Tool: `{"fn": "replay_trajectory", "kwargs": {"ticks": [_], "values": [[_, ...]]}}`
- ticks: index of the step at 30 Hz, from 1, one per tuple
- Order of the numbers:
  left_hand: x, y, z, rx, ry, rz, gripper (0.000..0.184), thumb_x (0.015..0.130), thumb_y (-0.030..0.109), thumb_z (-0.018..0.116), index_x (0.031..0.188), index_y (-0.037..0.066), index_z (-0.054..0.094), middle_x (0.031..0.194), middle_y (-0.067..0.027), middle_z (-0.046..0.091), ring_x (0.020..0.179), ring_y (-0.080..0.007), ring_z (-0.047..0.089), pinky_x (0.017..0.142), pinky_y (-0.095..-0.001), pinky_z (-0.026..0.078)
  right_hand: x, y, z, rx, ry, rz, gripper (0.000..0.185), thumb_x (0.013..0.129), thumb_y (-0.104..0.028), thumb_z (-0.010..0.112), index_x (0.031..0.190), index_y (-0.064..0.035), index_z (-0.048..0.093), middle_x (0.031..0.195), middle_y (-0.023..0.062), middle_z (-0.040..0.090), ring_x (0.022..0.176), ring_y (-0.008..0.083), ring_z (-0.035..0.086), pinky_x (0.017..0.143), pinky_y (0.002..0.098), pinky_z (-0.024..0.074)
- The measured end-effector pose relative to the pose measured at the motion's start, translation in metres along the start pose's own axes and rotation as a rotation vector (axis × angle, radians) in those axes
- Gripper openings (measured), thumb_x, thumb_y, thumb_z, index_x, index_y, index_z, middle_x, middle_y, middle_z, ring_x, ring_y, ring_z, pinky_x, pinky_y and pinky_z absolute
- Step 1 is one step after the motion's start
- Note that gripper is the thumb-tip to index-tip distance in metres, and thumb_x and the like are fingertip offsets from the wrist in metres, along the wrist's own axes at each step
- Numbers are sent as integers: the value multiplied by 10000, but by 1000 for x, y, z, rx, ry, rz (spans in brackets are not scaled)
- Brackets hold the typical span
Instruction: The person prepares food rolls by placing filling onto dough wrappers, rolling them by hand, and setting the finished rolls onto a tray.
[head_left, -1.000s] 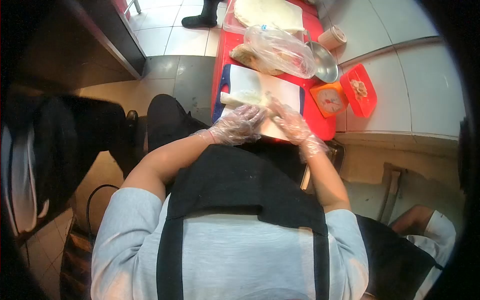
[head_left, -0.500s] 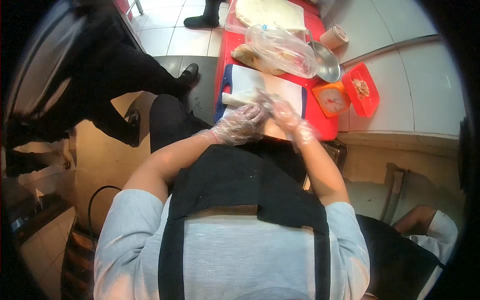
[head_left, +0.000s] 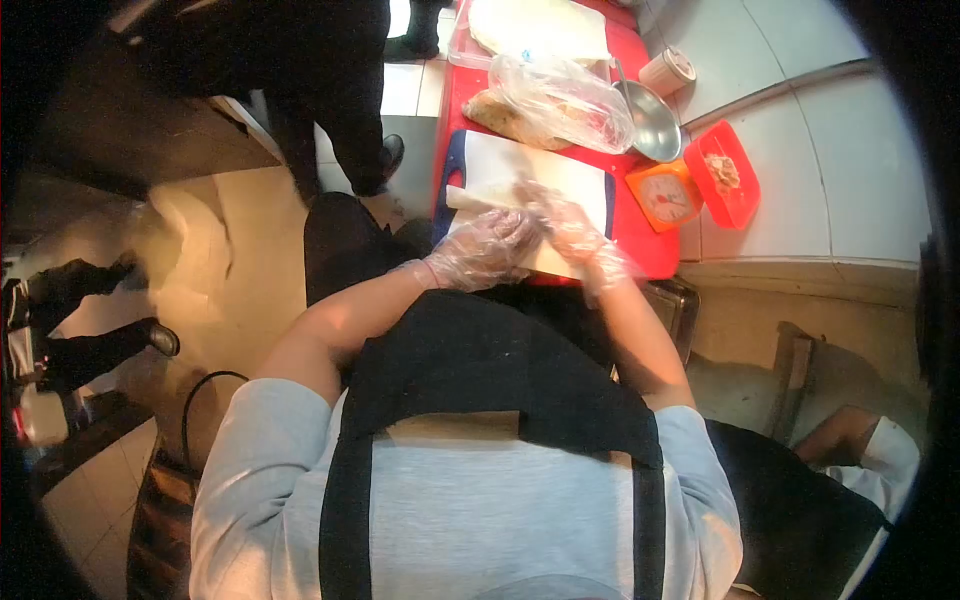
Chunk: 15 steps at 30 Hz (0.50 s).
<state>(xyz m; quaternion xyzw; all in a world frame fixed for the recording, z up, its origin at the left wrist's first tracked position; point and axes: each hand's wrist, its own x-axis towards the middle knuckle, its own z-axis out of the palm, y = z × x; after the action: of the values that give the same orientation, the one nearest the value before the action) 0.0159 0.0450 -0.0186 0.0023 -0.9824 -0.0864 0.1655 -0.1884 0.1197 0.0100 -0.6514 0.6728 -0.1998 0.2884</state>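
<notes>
A pale rolled wrap lies across the white cutting board with a blue edge. Clear plastic gloves cover both hands. My left hand is closed over the near side of the wrap, its fingers curled. My right hand rests against the wrap's right end, fingers bent round it and partly blurred. The hands nearly touch, and they hide the wrap's right end. Just beyond the board, a clear plastic bag lies over a filled flatbread.
On the red table stand an orange scale, a red tray with food bits, a metal bowl, a lidded cup and stacked pale dough sheets. People in dark clothes are at the left; another person sits at the lower right.
A person in black has moved across the left side toward the table's far end. My right hand has shifted slightly left along the wrap; my left hand stays on it.
</notes>
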Motion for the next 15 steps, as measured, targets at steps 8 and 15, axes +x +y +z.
{"fn": "replay_trajectory", "kwargs": {"ticks": [8, 15], "values": [[-1, -2, 8, -36, -5, -22, 666, 919, 470, 604, 1407, 34, 479, 1415, -164, 474, 1294, -343, 481, 1125, -445, 363, -57, 7, -37, 39, 23, 186, 533, 1062, -369, 382, 1527, -109, 358, 1527, 192, 416, 1230, 351, 582, 1066, 407, 430], [-3, -2, 24, -107, 53, -92, 724, 866, 479, 657, 1377, -8, 497, 1308, -198, 560, 1254, -351, 526, 1133, -444, 361, -14, 28, -5, 458, -2, 217, 543, 1058, -418, 375, 1457, -62, 470, 1444, 180, 531, 1326, 343, 490, 1138, 438, 335]]}}
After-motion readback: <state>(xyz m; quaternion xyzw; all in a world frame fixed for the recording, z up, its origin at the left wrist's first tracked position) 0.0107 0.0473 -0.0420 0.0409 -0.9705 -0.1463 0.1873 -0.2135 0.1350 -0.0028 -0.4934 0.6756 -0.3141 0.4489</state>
